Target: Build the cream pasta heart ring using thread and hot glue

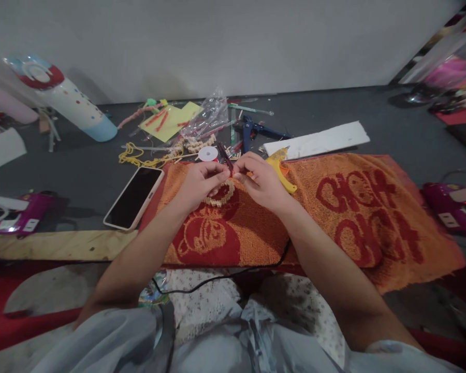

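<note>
Above an orange and red towel, my left hand and my right hand meet with thumbs and fingertips pinched together. A small reddish bit shows between them, too small to name. Just beneath the left fingertips is a ring of pale beige beads or pieces; whether the hand holds it or it lies on the towel, I cannot tell. A white-faced spool stands behind the left hand. Close behind the fingertips is a dark, slim object. Beside my right hand lies a yellow glue gun.
A phone lies left of the towel. Behind are yellow paper, a clear plastic bag, yellow string, a dark blue tool and a white strip. A bottle leans at back left. A black cable crosses my lap.
</note>
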Motion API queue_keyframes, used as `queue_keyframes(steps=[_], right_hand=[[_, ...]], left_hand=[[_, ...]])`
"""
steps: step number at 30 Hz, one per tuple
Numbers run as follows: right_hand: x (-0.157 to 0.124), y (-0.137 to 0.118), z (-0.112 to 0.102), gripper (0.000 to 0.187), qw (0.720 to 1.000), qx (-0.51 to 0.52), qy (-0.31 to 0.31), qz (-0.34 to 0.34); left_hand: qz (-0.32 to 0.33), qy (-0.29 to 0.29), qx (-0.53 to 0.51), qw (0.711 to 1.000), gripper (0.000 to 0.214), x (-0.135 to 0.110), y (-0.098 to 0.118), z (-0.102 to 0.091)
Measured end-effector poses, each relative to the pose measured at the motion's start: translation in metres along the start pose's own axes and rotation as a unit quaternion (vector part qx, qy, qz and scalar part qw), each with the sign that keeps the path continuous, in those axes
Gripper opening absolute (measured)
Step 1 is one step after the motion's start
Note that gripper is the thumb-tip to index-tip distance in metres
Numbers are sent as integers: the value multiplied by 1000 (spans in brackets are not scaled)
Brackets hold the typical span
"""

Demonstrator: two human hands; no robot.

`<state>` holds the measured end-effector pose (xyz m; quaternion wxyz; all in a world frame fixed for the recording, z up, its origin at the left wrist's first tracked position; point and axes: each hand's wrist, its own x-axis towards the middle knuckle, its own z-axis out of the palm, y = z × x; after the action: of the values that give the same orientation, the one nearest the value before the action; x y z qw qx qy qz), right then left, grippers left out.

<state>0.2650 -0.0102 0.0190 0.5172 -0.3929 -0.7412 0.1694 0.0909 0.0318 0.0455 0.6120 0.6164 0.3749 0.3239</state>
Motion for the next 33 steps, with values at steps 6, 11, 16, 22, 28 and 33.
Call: queue_keyframes(steps=[6, 11, 16, 22, 28, 33], right_hand=[[0, -1, 0, 16, 998, -25, 19, 52], [1, -3, 1, 13, 994, -27, 38, 94], [0, -5, 3, 14, 994, -23, 58, 94], [0, -10, 4, 14, 994, -47, 67, 66], [-1, -7, 9, 13, 991, -102, 83, 18], [-5, -5, 11, 9, 982, -152, 111, -31]], left_hand=[[12, 24, 43, 999, 32, -2, 4, 2], [43, 45, 77, 995, 25, -3, 5, 2], [57, 59, 91, 992, 24, -5, 5, 5], [69, 82, 94, 990, 26, -6, 3, 9], [126, 110, 168, 972, 21, -7, -2, 11], [219, 146, 253, 931, 16, -13, -2, 15]])
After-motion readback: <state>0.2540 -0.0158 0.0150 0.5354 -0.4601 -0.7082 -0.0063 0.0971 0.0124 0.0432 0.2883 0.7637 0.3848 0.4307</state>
